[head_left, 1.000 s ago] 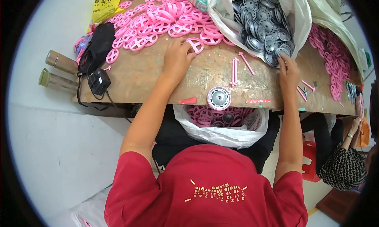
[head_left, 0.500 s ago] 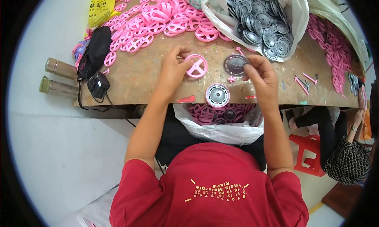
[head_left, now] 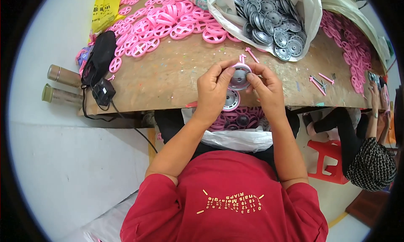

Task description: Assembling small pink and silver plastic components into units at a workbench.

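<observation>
A pink plastic wheel rim with a grey disc point(head_left: 240, 79) laid over it is pinched between my two hands, above the table's front edge. My left hand point(head_left: 213, 87) grips its left side, thumb on the disc. On the right side, the thumb and fingers of my right hand point(head_left: 268, 85) press on it. Pink shows round the disc's upper edge. Just below, partly covered by my left hand, a pink-rimmed wheel with a grey centre point(head_left: 230, 100) lies at the table edge. Beyond my fingers are a small pink pronged piece point(head_left: 242, 58) and a pink rod point(head_left: 252, 55).
Pink spoked rims point(head_left: 181, 29) are heaped at the back left. A white sack point(head_left: 313, 21) holds grey discs point(head_left: 273, 18). More pink pieces point(head_left: 352, 52) lie far right. An open white bag point(head_left: 240, 141) of pink parts hangs below the edge. Another person point(head_left: 370, 166) sits at the right.
My hands have come together from apart. The pink rim from my left hand and the grey disc from my right now meet, one over the other.
</observation>
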A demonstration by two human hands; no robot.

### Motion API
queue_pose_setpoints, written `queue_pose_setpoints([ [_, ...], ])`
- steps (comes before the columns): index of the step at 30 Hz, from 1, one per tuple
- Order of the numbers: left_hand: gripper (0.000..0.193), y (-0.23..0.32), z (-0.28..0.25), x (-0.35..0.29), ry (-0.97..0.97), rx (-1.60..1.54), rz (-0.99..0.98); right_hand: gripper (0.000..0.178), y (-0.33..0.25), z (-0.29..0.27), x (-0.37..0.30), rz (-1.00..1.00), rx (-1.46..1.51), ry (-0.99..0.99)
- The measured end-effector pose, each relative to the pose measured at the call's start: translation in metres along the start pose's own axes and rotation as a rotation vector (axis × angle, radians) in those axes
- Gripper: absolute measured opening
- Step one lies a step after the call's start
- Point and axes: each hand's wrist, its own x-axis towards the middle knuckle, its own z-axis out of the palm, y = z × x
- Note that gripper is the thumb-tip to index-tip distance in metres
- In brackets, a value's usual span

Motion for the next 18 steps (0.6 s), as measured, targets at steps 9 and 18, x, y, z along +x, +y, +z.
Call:
queue_pose_setpoints([
  [9,0.030,-0.005,0.005,-0.008,-0.056,0.034,0.114,0.021,0.001,-0.006,-0.004,0.047,0.136,-0.042],
  [18,0.042,-0.001,-0.020,-0.016,-0.137,-0.080,-0.128,0.028,0.013,0.002,-0.009,0.044,0.002,-0.146],
])
